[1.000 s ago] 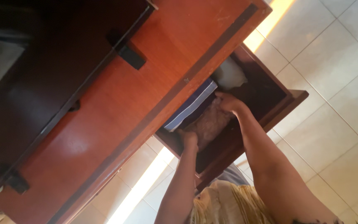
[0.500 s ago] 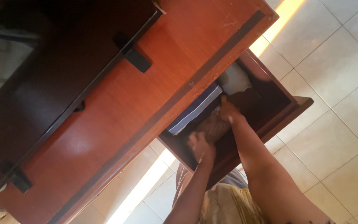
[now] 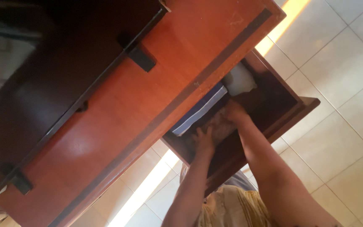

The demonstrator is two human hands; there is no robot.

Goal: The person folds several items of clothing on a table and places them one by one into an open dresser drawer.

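Inside the wooden drawer (image 3: 274, 90), both hands' fingers (image 3: 204, 136) press a nubbly beige bundle (image 3: 220, 126).

**Open drawer under cabinet top**

Drawer (image 3: 274, 110) pulled out from below the cabinet top (image 3: 148, 96), over the tiled floor (image 3: 337, 84). Inside: striped folded cloth (image 3: 200, 110) along the back, partly under the top; pale bundle (image 3: 240, 80) at its right end; speckled fabric (image 3: 219, 126) in front of the striped cloth. Left hand (image 3: 204, 141) on the fabric's left end, right hand (image 3: 234, 111) on its right end.
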